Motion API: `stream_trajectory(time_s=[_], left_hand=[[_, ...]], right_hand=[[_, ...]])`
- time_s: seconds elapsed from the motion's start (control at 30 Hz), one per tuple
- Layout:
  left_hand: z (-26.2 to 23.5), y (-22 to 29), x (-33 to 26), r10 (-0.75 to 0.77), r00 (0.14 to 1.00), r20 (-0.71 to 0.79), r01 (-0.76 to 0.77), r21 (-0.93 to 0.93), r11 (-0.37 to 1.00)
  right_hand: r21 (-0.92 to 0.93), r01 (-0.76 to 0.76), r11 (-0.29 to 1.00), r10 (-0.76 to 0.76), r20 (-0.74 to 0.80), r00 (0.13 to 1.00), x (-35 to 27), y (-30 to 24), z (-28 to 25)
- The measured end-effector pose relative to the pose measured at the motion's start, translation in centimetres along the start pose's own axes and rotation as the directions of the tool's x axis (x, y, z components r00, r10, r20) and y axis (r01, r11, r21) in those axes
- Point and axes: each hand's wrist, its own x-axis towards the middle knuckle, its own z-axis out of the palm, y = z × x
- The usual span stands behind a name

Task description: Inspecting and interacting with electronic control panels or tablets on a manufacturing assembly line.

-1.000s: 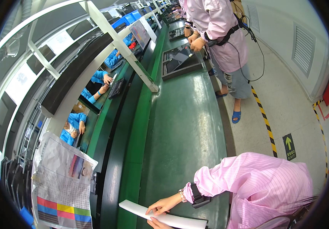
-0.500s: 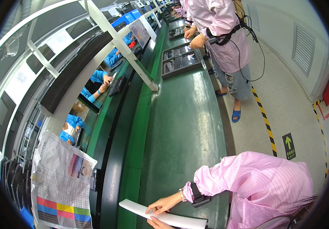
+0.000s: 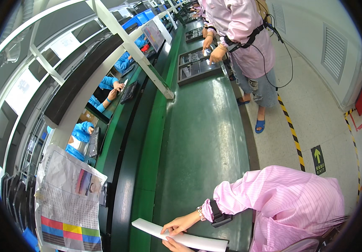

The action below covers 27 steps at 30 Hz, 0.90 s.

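Right hand (image 3: 180, 223) rests on white strip (image 3: 181, 236); left hand (image 3: 173, 245) beneath.

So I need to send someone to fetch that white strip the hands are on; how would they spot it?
Follow the long green conveyor belt to its near end. There a long white strip lies flat under the right hand and the left hand. It is plain white and narrow, unlike the dark framed panel far up the belt.

Green surface (image 3: 206, 138), glossy; white strip (image 3: 181, 237) at its near edge; pink striped sleeve (image 3: 273, 197); yellow-black striped floor tape (image 3: 292, 134); blue sandals (image 3: 260, 125).
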Motion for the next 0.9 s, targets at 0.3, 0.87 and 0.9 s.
stream_trajectory(time_s=[0.3,0.87,0.9], left_hand=[[0.03,0.19,-0.03,0.016,1.000,-0.005,-0.016,0.006,1.000],[0.11,0.66,-0.11,0.016,1.000,-0.007,-0.015,0.030,0.999],[0.13,0.72,-0.13,0.008,1.000,-0.004,-0.008,0.027,1.000]], right_hand=[[0.012,0.007,1.000,-0.006,-0.029,1.000,-0.21,-0.21,0.21],[-0.054,-0.014,0.998,0.010,-0.082,0.997,0.00,0.01,0.07],[-0.020,0.014,1.000,-0.015,-0.006,1.000,0.04,0.09,0.06]])
